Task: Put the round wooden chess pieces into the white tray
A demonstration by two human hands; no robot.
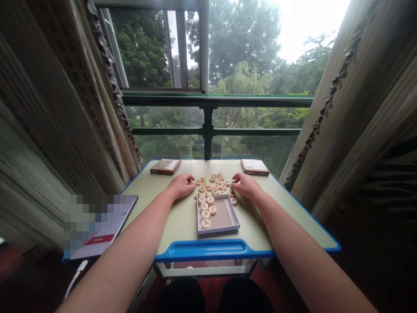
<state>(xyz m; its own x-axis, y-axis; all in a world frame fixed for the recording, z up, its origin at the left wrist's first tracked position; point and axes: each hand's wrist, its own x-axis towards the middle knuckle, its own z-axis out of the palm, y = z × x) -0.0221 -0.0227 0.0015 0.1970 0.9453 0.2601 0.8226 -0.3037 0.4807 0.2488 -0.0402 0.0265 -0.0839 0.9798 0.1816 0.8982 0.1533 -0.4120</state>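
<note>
At the near edge of the table (293, 217), past its blue trim (208, 248), lay a shallow open box (224, 215). Six round pieces (205, 214) marked with characters sat along its left side, and its right side showed bare floor. Beyond it were the loose pieces (209, 188), scattered, with the left hand (181, 186) and right hand (246, 186) at either side of them. Both hands had bent fingers, each right by a piece at the outer edge of the spread; whether either gripped one, I could not tell.

The step in hand seemed to be handling these outlying pieces; the next move probably called for a fingertip pinch on a low round rim, without nudging the neighbours.

The fingers hid most of the piece at each hand, the box's far wall cut off a few others, and most far characters were too small to read. A booklet (120, 217) on the left was partly blocked out. Two flat boxes (165, 166) stood at the far corners.
</note>
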